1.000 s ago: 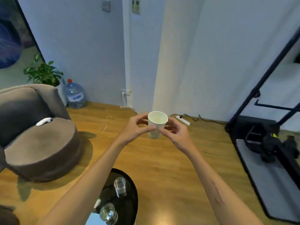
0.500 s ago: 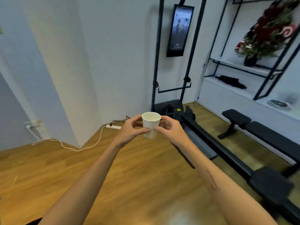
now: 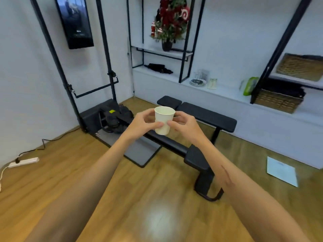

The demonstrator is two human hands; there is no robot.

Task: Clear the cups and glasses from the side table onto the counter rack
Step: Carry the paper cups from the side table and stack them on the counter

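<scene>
The person holds a white paper cup (image 3: 164, 120) upright in mid-air at arm's length, the left hand (image 3: 141, 124) pinching its left side between thumb and fingertips and the right hand (image 3: 183, 124) pinching its right side the same way. The cup hangs above a black exercise bench (image 3: 206, 115) on the wooden floor (image 3: 122, 189). Beyond the bench, a low white surface (image 3: 227, 96) along the wall carries a small rack of glasses (image 3: 199, 78), a pale cup (image 3: 212, 83) just beside it, and a woven basket (image 3: 277, 100) further right.

Glassware (image 3: 201, 76) on counter blurred; basket (image 3: 301, 67) cut off right
</scene>
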